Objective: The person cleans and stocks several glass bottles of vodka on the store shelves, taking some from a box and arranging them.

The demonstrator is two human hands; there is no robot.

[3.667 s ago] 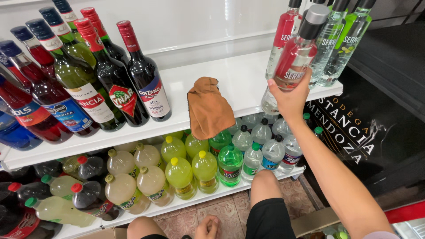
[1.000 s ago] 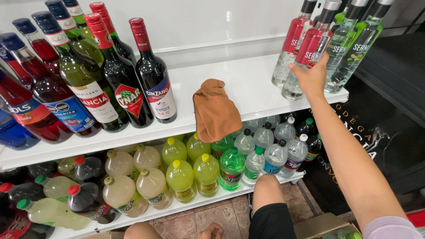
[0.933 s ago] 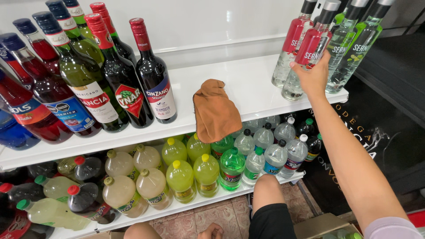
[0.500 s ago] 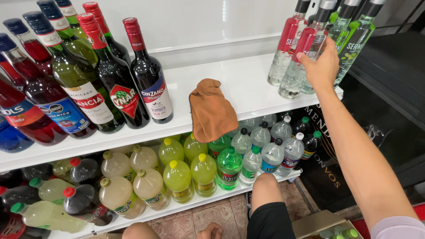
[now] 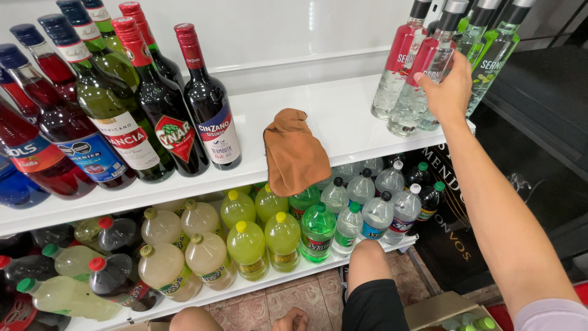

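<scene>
Head view. The right hand (image 5: 450, 92) is at two o'clock in the frame, arm stretched out over the white upper shelf (image 5: 343, 116). Its fingers wrap the body of a clear bottle with a red label (image 5: 422, 83), which stands upright near the shelf's right end, just beside a second red-labelled bottle (image 5: 398, 67) and two green-labelled ones (image 5: 499, 52) at one o'clock. The left hand (image 5: 293, 320) shows only in part at six o'clock, low by the tiled floor; whether it is clenched or loose cannot be told. A brown cloth (image 5: 294, 150) lies at centre, draped over the shelf edge. Dark wine bottles (image 5: 165, 116) stand at ten o'clock. Yellow soda bottles (image 5: 245, 236) fill the lower shelf.
</scene>
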